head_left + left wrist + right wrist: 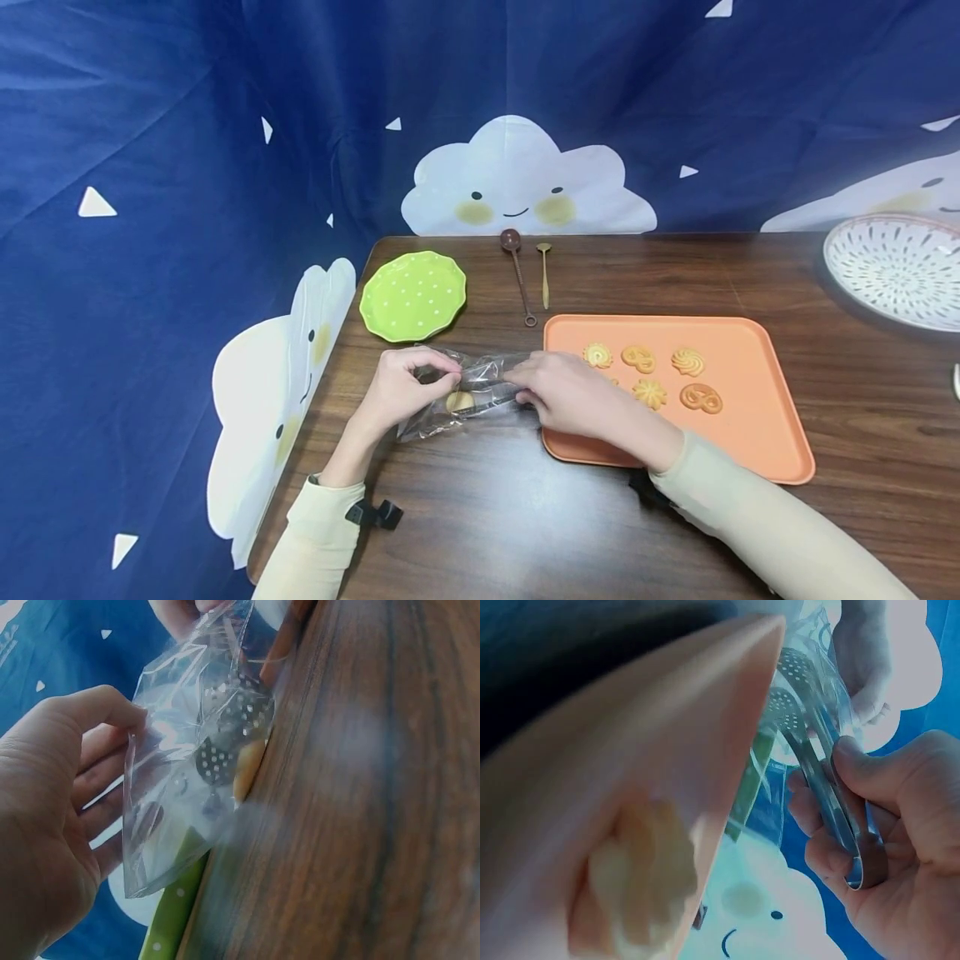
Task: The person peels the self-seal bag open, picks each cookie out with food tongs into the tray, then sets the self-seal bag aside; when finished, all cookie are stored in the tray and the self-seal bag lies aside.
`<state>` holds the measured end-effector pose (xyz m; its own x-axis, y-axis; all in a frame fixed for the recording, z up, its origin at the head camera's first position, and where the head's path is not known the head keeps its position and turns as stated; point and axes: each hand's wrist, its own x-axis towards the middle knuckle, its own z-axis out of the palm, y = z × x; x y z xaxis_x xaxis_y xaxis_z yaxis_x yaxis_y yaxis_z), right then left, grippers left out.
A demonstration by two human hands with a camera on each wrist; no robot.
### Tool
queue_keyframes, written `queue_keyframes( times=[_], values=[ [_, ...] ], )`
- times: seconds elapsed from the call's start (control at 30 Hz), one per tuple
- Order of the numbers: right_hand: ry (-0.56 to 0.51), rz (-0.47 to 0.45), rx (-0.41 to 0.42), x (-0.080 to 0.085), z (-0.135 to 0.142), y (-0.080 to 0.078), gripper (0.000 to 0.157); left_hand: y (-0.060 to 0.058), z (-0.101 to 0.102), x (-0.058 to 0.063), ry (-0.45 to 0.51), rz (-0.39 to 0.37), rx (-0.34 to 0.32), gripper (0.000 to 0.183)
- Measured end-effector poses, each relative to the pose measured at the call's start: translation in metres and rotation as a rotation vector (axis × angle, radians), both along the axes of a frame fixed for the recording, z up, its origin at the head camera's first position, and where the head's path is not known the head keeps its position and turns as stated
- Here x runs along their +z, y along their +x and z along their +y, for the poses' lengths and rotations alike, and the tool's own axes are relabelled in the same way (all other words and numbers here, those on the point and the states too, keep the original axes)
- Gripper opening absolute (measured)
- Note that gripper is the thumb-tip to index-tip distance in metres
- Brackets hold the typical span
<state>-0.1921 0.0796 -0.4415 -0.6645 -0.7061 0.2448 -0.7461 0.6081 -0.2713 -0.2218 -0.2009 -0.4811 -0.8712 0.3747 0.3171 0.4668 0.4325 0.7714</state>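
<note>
My left hand pinches the edge of a clear plastic bag between thumb and index finger, its other fingers spread behind the plastic in the left wrist view. A round pale cookie lies in the bag, low near the table. With my right hand I grip metal tongs near their bent end. The tongs' two perforated heads show through the bag's plastic, beside the cookie. Under my right forearm is an orange tray with several cookies, partly hidden by that hand.
Behind the bag sits a green dotted plate. A brown long-handled spoon and a thin gold spoon lie near the table's back edge. A white patterned dish stands at the far right. Blue cloud-print cloth hangs behind and left.
</note>
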Motion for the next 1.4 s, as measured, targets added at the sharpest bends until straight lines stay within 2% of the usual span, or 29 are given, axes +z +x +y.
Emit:
queue_keyframes(
  times=[0.23, 0.37, 0.57, 0.7, 0.73, 0.8, 0.83, 0.93, 0.97, 1.0, 1.13, 1.2, 1.3, 1.4],
  values=[
    [-0.029, 0.016, -0.1, 0.013, 0.035, 0.009, 0.027, 0.0, -0.001, -0.002, -0.045, -0.011, 0.044, 0.01],
    [-0.048, 0.051, -0.18, 0.025, 0.073, 0.022, 0.03, -0.001, 0.0, 0.0, -0.053, 0.007, 0.044, 0.009],
    [-0.07, 0.185, -0.297, 0.034, 0.144, 0.051, 0.04, -0.005, 0.004, 0.001, -0.06, 0.016, 0.048, 0.006],
    [-0.057, 0.228, -0.377, 0.028, 0.187, 0.076, 0.043, -0.004, 0.005, 0.001, -0.061, -0.018, 0.046, 0.005],
    [-0.062, 0.234, -0.396, 0.025, 0.197, 0.083, 0.039, -0.004, 0.005, 0.0, -0.06, -0.026, 0.045, 0.005],
    [-0.103, 0.242, -0.434, 0.019, 0.214, 0.096, 0.019, -0.004, 0.006, 0.0, -0.061, -0.043, 0.045, 0.005],
    [-0.125, 0.247, -0.452, 0.017, 0.22, 0.103, 0.02, -0.004, 0.006, 0.0, -0.063, -0.05, 0.046, 0.005],
    [-0.212, 0.25, -0.51, 0.007, 0.234, 0.119, 0.053, -0.004, 0.005, 0.0, -0.061, -0.063, 0.052, 0.005],
    [-0.256, 0.24, -0.523, 0.003, 0.237, 0.122, 0.059, -0.004, 0.005, 0.001, -0.062, -0.065, 0.055, 0.005],
    [-0.286, 0.226, -0.539, 0.0, 0.24, 0.126, 0.054, -0.004, 0.005, 0.001, -0.061, -0.065, 0.055, 0.005],
    [-0.336, 0.19, -0.57, -0.015, 0.249, 0.133, 0.036, -0.004, 0.005, 0.001, -0.054, -0.068, 0.044, 0.005],
    [-0.302, 0.185, -0.58, -0.02, 0.252, 0.134, 0.029, -0.004, 0.005, 0.0, -0.054, -0.072, 0.038, 0.006],
    [-0.229, 0.195, -0.58, -0.023, 0.255, 0.134, 0.033, -0.003, 0.004, -0.002, -0.059, -0.066, 0.037, 0.007],
    [-0.209, 0.193, -0.581, -0.024, 0.256, 0.134, 0.028, -0.004, 0.004, -0.003, -0.071, -0.054, 0.04, 0.007]
  ],
)
